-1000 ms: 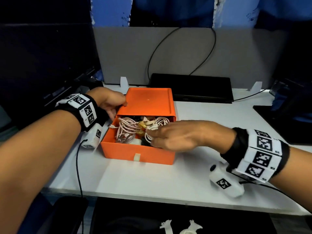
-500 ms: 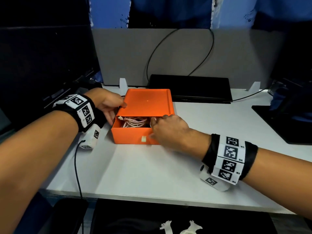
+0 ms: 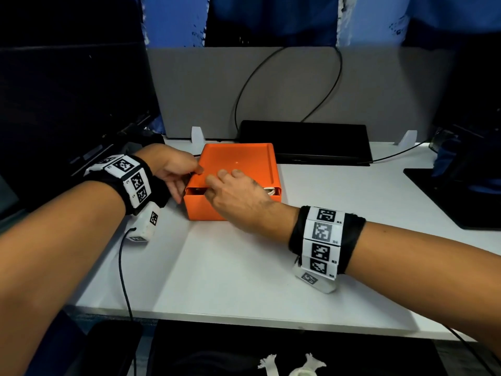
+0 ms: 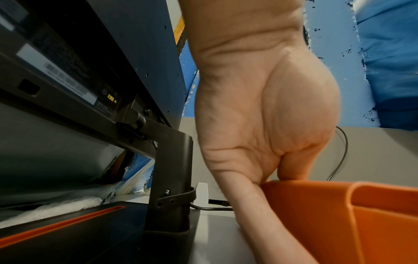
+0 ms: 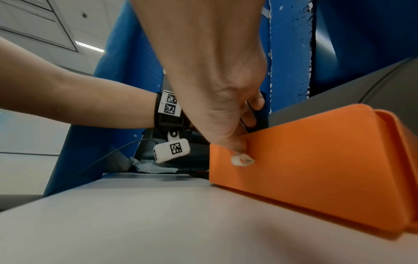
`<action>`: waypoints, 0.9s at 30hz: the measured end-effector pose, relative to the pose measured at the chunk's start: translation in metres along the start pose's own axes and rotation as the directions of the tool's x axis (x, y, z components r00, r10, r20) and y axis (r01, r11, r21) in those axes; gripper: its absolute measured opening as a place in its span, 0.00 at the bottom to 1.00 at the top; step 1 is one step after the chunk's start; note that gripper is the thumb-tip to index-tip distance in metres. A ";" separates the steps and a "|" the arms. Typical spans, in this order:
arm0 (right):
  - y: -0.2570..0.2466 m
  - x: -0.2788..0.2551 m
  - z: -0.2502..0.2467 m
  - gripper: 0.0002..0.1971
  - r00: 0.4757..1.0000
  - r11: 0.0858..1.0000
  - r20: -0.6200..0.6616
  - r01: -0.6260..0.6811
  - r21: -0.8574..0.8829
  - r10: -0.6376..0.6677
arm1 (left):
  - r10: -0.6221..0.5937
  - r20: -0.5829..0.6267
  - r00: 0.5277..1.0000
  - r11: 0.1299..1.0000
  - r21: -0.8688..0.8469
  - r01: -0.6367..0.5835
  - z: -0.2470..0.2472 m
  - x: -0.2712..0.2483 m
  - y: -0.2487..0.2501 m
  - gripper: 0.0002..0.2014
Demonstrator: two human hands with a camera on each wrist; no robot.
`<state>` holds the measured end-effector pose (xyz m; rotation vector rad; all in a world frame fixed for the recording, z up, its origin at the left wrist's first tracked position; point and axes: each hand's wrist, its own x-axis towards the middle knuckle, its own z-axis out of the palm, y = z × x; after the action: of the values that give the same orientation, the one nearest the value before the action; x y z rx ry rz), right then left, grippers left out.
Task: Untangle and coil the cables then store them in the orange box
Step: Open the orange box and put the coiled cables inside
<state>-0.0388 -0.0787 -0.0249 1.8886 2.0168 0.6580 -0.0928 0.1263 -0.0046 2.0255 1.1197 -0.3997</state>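
One orange box [image 3: 238, 169] (lid nearly shut), left hand [image 3: 173, 169] gripping its side, right hand [image 3: 235, 196] clasping its front

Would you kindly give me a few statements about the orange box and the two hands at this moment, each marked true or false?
1. The orange plastic drawer box is nearly shut, with only a narrow gap at its front. True.
2. The left hand rests flat on the white table, away from the box. False: it holds the box's left side, thumb on the top edge.
3. The right hand is at the front of the box, over the gap. True.
4. A coiled cable lies on the table beside the box. False: none is seen there; a bit of white cable shows inside the gap.
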 end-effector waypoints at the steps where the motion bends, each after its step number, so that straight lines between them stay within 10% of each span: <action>1: 0.002 -0.001 0.003 0.20 0.999 0.999 -0.023 -0.032 0.031 0.032 | 0.001 0.005 1.000 1.000 0.002 -0.001 0.000 0.001 0.000 0.21; 7: 0.037 0.000 0.019 0.40 0.910 0.900 0.117 -0.412 0.146 0.397 | -0.017 0.023 1.000 1.000 -0.023 0.018 -0.001 -0.002 0.001 0.21; 20: 0.086 -0.046 0.043 0.13 0.900 0.763 0.185 -0.432 0.481 0.394 | -0.008 0.002 1.000 1.000 -0.018 0.008 -0.001 -0.004 0.003 0.21; 27: 0.088 -0.039 0.067 0.33 0.826 0.506 0.387 -0.559 0.657 0.410 | 0.118 0.051 0.992 0.993 -0.029 -0.117 -0.003 -0.023 -0.001 0.25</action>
<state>0.0745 -0.1062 -0.0398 2.9289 1.7346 -0.3730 -0.1068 0.1158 0.0107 2.0347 0.9637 -0.3739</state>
